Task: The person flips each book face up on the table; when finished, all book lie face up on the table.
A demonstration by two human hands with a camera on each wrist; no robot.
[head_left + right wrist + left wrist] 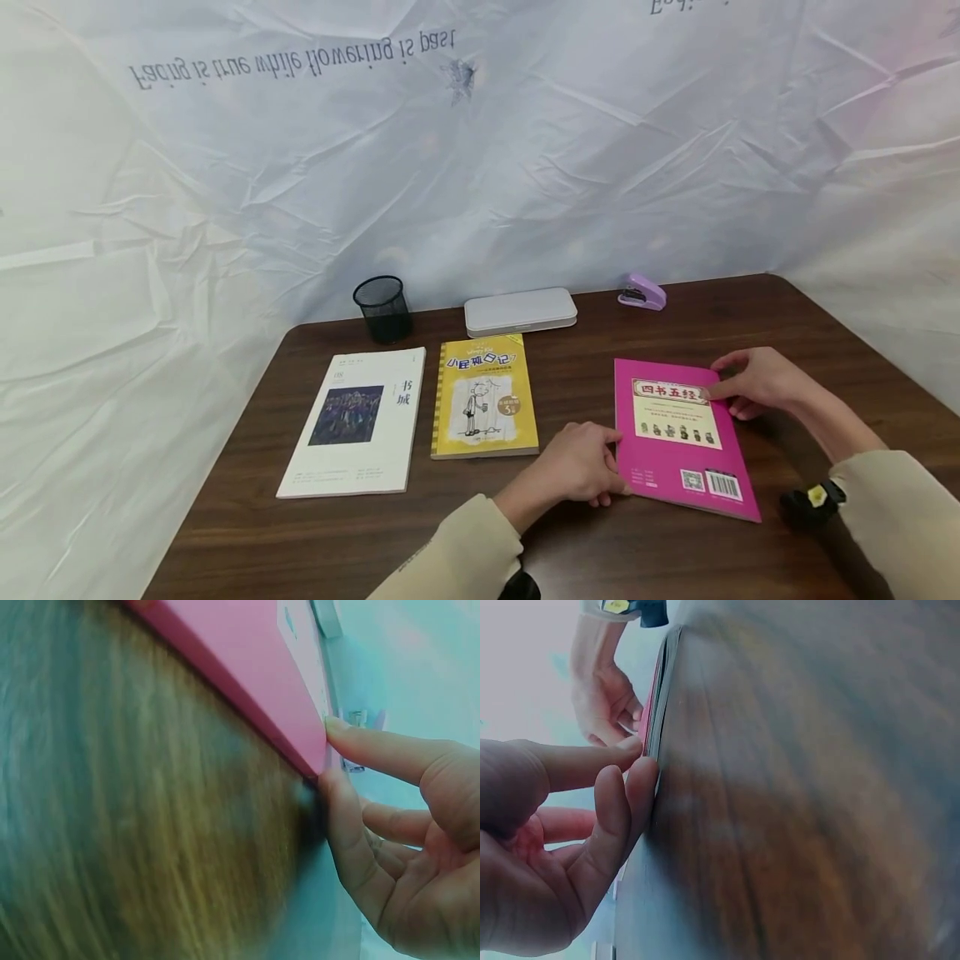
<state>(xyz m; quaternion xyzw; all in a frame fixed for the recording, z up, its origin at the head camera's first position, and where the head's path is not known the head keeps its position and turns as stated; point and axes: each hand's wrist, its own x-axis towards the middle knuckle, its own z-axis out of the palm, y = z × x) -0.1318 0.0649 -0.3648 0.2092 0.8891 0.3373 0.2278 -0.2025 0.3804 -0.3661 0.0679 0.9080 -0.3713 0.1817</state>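
Observation:
A pink book (678,475) with a cream label and a barcode lies at the right of the table, cover up. At its left edge, near the lower corner, my left hand (581,462) pinches it, thumb on the cover and fingertips at the side. My right hand (761,383) grips the opposite edge higher up, its thumb over the label's end. In the right wrist view the pink cover (247,667) sits between thumb and fingers. The left wrist view shows the book's page edges (658,697) low over the wood.
Left of the pink book lie a yellow comic book (486,417) and a white book (352,467). Along the back stand a black mesh pen holder (384,312), a white case (521,312) and a purple stapler (643,293). A white sheet (487,167) hangs behind the dark wooden table (247,517).

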